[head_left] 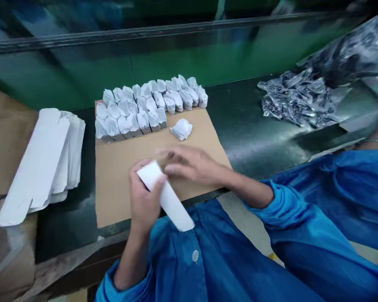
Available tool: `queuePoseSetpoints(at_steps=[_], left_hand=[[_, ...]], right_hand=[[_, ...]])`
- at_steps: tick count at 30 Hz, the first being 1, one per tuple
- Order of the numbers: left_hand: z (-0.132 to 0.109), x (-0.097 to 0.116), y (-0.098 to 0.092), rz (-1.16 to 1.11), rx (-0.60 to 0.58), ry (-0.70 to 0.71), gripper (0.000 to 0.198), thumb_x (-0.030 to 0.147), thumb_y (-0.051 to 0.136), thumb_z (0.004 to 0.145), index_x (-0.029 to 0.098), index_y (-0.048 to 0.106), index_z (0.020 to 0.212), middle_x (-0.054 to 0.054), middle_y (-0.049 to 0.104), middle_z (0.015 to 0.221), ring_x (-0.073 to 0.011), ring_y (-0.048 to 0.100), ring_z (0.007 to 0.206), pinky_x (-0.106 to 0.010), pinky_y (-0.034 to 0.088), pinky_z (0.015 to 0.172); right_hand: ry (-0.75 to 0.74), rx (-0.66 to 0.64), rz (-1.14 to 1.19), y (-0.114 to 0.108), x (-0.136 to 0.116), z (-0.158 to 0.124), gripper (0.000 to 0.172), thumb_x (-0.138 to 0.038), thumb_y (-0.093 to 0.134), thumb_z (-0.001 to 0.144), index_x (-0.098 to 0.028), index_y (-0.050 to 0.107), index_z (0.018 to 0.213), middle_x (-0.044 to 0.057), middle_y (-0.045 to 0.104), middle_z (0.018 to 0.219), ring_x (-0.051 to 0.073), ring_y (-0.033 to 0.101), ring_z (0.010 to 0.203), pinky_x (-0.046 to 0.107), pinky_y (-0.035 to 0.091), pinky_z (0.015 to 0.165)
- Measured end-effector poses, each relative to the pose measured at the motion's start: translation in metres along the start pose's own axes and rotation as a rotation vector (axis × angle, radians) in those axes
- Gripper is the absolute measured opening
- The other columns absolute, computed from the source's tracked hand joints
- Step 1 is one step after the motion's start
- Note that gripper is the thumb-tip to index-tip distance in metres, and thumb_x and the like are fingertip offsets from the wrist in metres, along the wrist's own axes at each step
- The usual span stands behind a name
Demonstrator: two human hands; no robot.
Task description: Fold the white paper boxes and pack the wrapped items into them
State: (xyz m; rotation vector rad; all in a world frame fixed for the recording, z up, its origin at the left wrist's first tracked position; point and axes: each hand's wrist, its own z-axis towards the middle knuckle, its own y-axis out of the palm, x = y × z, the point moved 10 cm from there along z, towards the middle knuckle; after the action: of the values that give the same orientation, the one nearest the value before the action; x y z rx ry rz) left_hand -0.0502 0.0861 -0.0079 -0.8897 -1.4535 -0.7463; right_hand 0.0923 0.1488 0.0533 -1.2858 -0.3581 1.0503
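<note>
Blue jacket (182,268); white box (175,205), contents hidden, clamped in left fingers (159,187); right fingers (180,152) apart.

I log crumpled clear plastic (297,100) on the dark tabletop (244,126), right side, a bulging plastic bag (359,48) behind it; green panel (170,63) along the back, dark rail (113,38) above, brown carton (11,138) far left, co-worker's blue clothing (343,184) at right

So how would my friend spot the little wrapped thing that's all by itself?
On the dark table lies a flat brown cardboard sheet, with rows of white-wrapped pieces along its far side. Just in front of them, beyond the right hand, is one white-wrapped packet; unlike its neighbours, it sits alone, outside the rows.
</note>
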Motion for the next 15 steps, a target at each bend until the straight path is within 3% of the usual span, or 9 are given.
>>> queuePoseSetpoints(at_steps=[2, 5, 7, 9, 10, 12, 14, 15], left_hand=[[0.021, -0.01, -0.007, -0.243, 0.102, -0.041, 0.029, 0.036, 0.07, 0.079, 0.021, 0.056, 0.099, -0.001, 0.064, 0.094, -0.0172, 0.066, 0.091, -0.031, 0.052, 0.087], [0.043, -0.014, -0.025, -0.295, 0.224, 0.006, 0.018, 0.034, 0.06, 0.086, 0.021, 0.053, 0.096, -0.002, 0.064, 0.09, -0.0186, 0.066, 0.093, -0.036, 0.052, 0.091], [0.046, 0.0, -0.044, -0.069, 0.286, 0.128, 0.02, 0.03, 0.059, 0.087, 0.021, 0.053, 0.103, -0.005, 0.064, 0.105, -0.0219, 0.063, 0.108, -0.041, 0.047, 0.101], [0.036, 0.029, -0.051, 0.324, 0.269, 0.354, 0.036, 0.028, 0.06, 0.088, 0.021, 0.052, 0.122, -0.01, 0.056, 0.131, -0.0269, 0.051, 0.129, -0.047, 0.038, 0.112], [0.028, 0.043, -0.043, 0.516, 0.182, 0.489, 0.045, 0.028, 0.06, 0.089, 0.021, 0.048, 0.132, -0.012, 0.049, 0.142, -0.0288, 0.044, 0.136, -0.048, 0.034, 0.115], [0.007, 0.051, -0.01, 0.816, -0.166, 0.712, 0.059, 0.031, 0.058, 0.092, 0.023, 0.037, 0.146, -0.012, 0.042, 0.151, -0.0316, 0.035, 0.144, -0.052, 0.03, 0.118], [-0.02, 0.037, 0.023, 0.997, -0.578, 0.849, 0.06, 0.036, 0.055, 0.094, 0.026, 0.034, 0.149, -0.01, 0.045, 0.151, -0.0326, 0.037, 0.143, -0.055, 0.029, 0.117], [-0.03, 0.03, 0.033, 1.066, -0.725, 0.9, 0.056, 0.037, 0.054, 0.094, 0.028, 0.038, 0.147, -0.009, 0.048, 0.149, -0.0329, 0.04, 0.141, -0.056, 0.029, 0.116]], right_hand=[[-0.017, -0.077, -0.235, 0.005, 0.028, 0.018, 0.032, -0.019, 0.035, 0.103, -0.019, 0.046, 0.133, 0.012, 0.06, 0.128, 0.024, 0.054, 0.109, 0.036, 0.048, 0.083], [-0.093, -0.215, -0.365, 0.018, 0.053, 0.037, 0.028, -0.009, 0.035, 0.098, -0.015, 0.059, 0.111, 0.016, 0.061, 0.122, 0.03, 0.053, 0.112, 0.043, 0.047, 0.084], [-0.107, -0.25, -0.286, 0.019, 0.061, 0.04, 0.025, -0.007, 0.038, 0.096, -0.014, 0.061, 0.101, 0.016, 0.064, 0.113, 0.031, 0.053, 0.112, 0.044, 0.047, 0.085], [0.013, -0.136, -0.053, 0.003, 0.075, 0.037, 0.024, -0.007, 0.046, 0.09, -0.015, 0.059, 0.109, 0.013, 0.063, 0.114, 0.028, 0.056, 0.109, 0.041, 0.049, 0.085], [0.092, -0.065, 0.114, -0.007, 0.084, 0.03, 0.03, -0.009, 0.052, 0.088, -0.016, 0.056, 0.117, 0.011, 0.062, 0.116, 0.026, 0.058, 0.107, 0.039, 0.05, 0.084], [0.242, 0.005, 0.449, -0.014, 0.102, 0.01, 0.044, -0.017, 0.062, 0.082, -0.017, 0.051, 0.124, 0.008, 0.063, 0.116, 0.022, 0.062, 0.101, 0.035, 0.052, 0.083], [0.353, -0.027, 0.579, -0.009, 0.112, -0.014, 0.043, -0.02, 0.067, 0.077, -0.017, 0.055, 0.118, 0.007, 0.065, 0.111, 0.02, 0.064, 0.096, 0.035, 0.052, 0.085], [0.388, -0.044, 0.525, -0.008, 0.115, -0.025, 0.038, -0.019, 0.068, 0.076, -0.016, 0.057, 0.112, 0.007, 0.066, 0.109, 0.02, 0.064, 0.096, 0.036, 0.051, 0.087]])
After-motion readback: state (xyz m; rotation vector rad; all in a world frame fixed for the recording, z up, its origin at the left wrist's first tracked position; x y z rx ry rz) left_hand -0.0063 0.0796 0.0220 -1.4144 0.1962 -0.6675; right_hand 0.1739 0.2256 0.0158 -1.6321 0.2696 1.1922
